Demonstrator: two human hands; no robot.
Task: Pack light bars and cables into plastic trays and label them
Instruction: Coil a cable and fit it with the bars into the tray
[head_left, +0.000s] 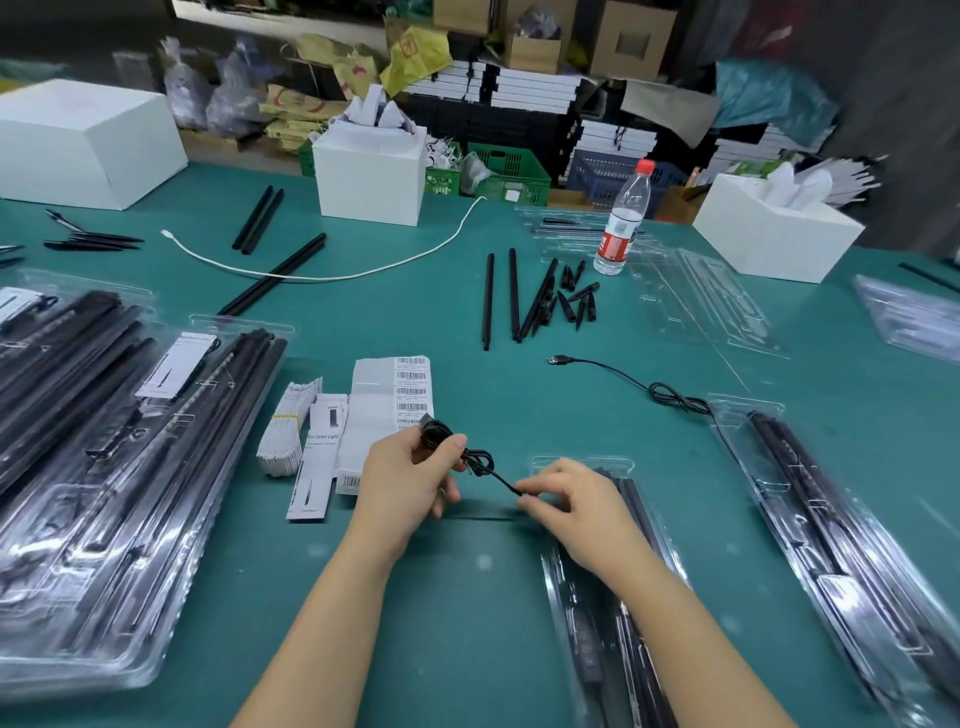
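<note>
Over near edge of green table (467, 322), your left hand (410, 478) grips coiled black cable (441, 439) — fingers curled round bundle. Right hand (566, 499) pinches loose tail between thumb and fingertip, above open plastic tray (582, 465) with light bars (631, 499). Cable looks light, soft, springy — likely to uncoil. Hold coil itself, not tail or plug. Label sheet (395, 395) lies just behind left hand.

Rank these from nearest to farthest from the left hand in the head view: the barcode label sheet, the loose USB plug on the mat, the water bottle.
From the left hand, which grips a coiled black cable:
1. Barcode label sheet, just beyond the hand, nearly touching it.
2. Loose USB plug, farther off to the right on the mat.
3. Water bottle, standing far back on the right.
</note>
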